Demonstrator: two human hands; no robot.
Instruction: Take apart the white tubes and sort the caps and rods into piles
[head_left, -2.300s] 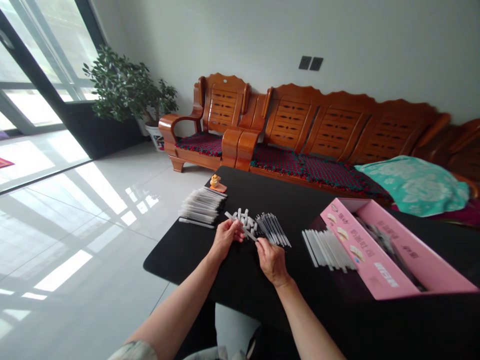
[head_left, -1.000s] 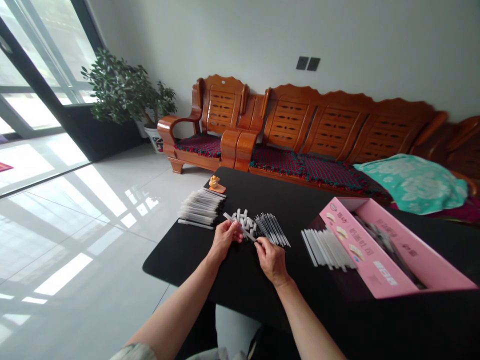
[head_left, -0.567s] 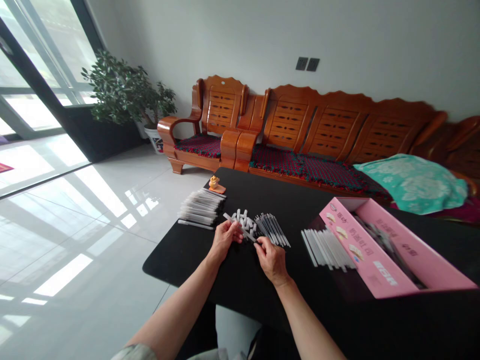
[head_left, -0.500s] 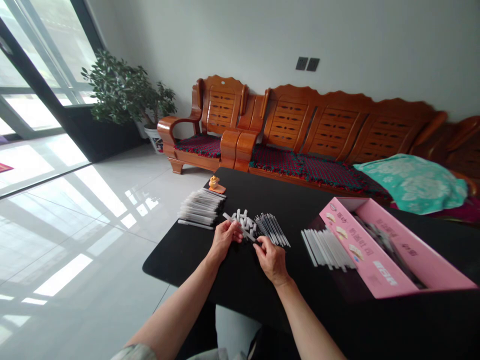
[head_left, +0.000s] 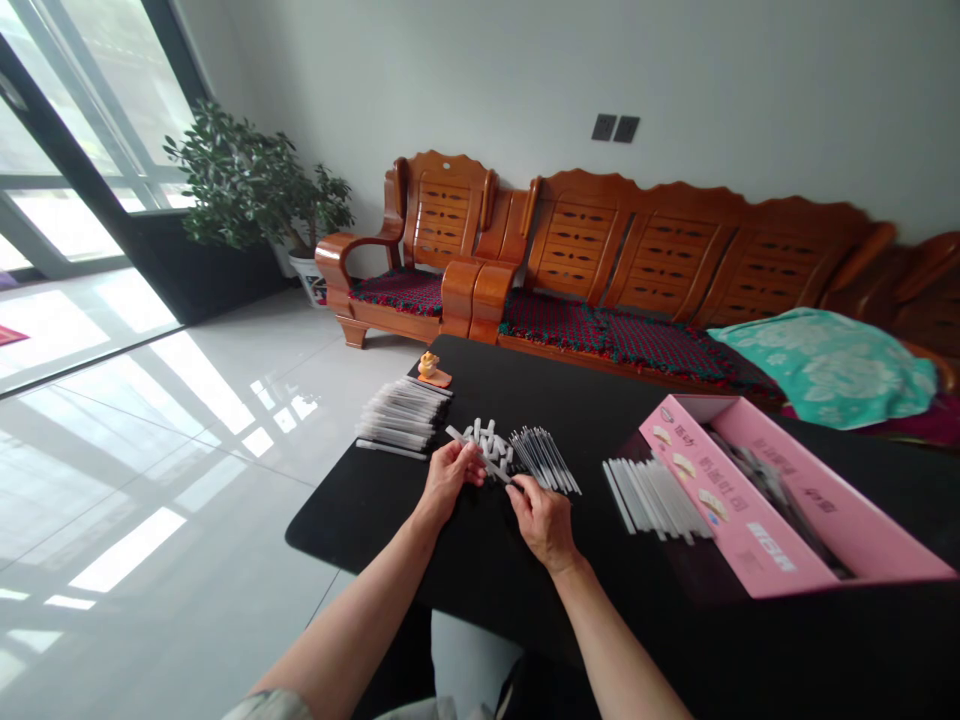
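Slim, straight, whitish pen-like plastic stick [head_left: 496, 469], held slantwise: farther end jutting past your left hand [head_left: 452, 475], nearer end at fingertips of your right hand [head_left: 541, 512]. Middle stretch bare, crossing just before loosely heaped short white cylindrical pieces [head_left: 488, 438].

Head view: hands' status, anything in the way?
Left hand, right hand: both pinching one slim white pen. White pen caps heaped close behind it.

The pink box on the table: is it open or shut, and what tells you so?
Open. No lid covers the top of the pink box, and grey and dark contents show between its walls.
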